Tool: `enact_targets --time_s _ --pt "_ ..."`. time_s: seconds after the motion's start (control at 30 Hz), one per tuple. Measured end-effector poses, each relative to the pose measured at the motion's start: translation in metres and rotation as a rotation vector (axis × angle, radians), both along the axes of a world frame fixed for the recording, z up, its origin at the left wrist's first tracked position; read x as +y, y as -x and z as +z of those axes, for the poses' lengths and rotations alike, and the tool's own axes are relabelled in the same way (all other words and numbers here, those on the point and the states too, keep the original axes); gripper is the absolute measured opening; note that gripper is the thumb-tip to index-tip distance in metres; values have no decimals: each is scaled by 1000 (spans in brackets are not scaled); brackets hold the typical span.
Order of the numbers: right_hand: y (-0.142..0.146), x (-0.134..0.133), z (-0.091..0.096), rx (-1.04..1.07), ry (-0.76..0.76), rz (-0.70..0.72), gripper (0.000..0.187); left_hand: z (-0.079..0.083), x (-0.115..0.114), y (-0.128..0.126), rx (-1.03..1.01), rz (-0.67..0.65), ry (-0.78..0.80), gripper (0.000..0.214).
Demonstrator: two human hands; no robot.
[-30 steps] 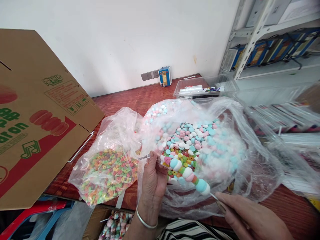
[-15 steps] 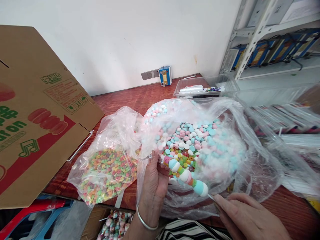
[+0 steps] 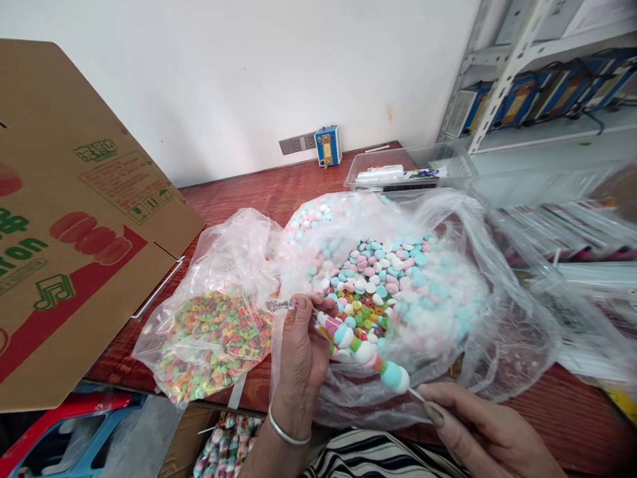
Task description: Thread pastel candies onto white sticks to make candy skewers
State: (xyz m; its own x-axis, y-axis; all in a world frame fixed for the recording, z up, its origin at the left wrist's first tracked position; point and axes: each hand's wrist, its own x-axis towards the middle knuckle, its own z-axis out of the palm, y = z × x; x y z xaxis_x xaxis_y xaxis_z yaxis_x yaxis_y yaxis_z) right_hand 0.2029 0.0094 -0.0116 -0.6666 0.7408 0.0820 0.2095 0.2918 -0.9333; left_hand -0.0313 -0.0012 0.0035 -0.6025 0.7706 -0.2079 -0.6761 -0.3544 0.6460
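Observation:
A candy skewer (image 3: 393,375) slants across the front of the large bag, with blue, white and pink candies and small coloured rings threaded on it. My right hand (image 3: 490,425) is closed, thumb and fingers pinching the skewer's thin white stick at its lower end. At the upper end my left hand (image 3: 303,352) is closed on a clear printed wrapper (image 3: 326,323), which surrounds the tip of the skewer. The wrapper's narrow printed end pokes out left of my thumb. How far the clear film reaches down the candies I cannot tell.
A large clear bag (image 3: 517,332) holds pastel candies and some rings; a second bag (image 3: 239,232) holds coloured rings. Cardboard box (image 3: 99,219) stands left. Behind are a plastic tray (image 3: 413,159) and a blue device (image 3: 328,146). Below the table edge lie finished-looking skewers (image 3: 231,441).
The skewer and both hands have shifted slightly left. More of the wrapper's printed end shows beyond my left thumb, and its pink print now shows by the top candies.

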Motion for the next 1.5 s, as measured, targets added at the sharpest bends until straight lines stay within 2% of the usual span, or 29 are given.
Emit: enact_targets --time_s 0.13,0.23,0.3,0.4,0.47,0.5,0.53,0.63,0.7,0.73,0.8,0.9,1.0,1.07,1.17,1.3,1.37,1.43,1.5 --pt "12 -9 -11 100 506 -30 35 3 4 -7 -120 8 79 17" --pt "25 -19 -23 242 849 -71 43 3 8 -11 -201 -13 77 21" --pt "32 -23 -28 307 963 -94 42 3 9 -13 -220 -11 54 22" --pt "38 -26 -31 324 956 -113 40 3 10 -15 -213 11 61 16" --pt "37 -26 -32 272 815 -139 39 3 11 -17 -200 22 76 13" --pt "36 -25 -31 224 684 -162 36 2 11 -18 -189 18 77 13" --pt "35 -24 -31 170 507 -190 31 1 12 -20 -178 11 76 14" --pt "33 -18 -26 47 -169 -262 9 -2 14 -23 -154 -2 72 15" --pt "35 -13 -23 30 -532 -264 10 -2 15 -25 -152 1 84 17" --pt "36 -11 -21 27 -650 -255 12 -2 15 -25 -154 8 89 17" --pt "39 -8 -19 24 -765 -229 14 -1 16 -25 -166 26 100 16" --pt "41 -7 -19 44 -761 -221 14 2 16 -24 -201 27 116 15" --pt "39 -9 -22 62 -610 -241 12 2 15 -25 -238 -11 119 15" --pt "38 -11 -23 85 -437 -274 10 0 14 -26 -256 -50 97 13" --pt "38 -11 -23 118 -76 -305 9 -2 12 -29 -251 -120 47 12" --pt "42 -11 -24 192 540 -239 34 -1 9 -32 -238 -230 4 19" --pt "44 -11 -26 287 831 -198 39 -1 8 -33 -239 -329 -39 22" --pt "46 -13 -27 381 1026 -168 39 -2 7 -34 -216 -402 -78 24" --pt "48 -13 -28 440 1121 -139 36 -6 6 -36 -172 -440 -97 25"
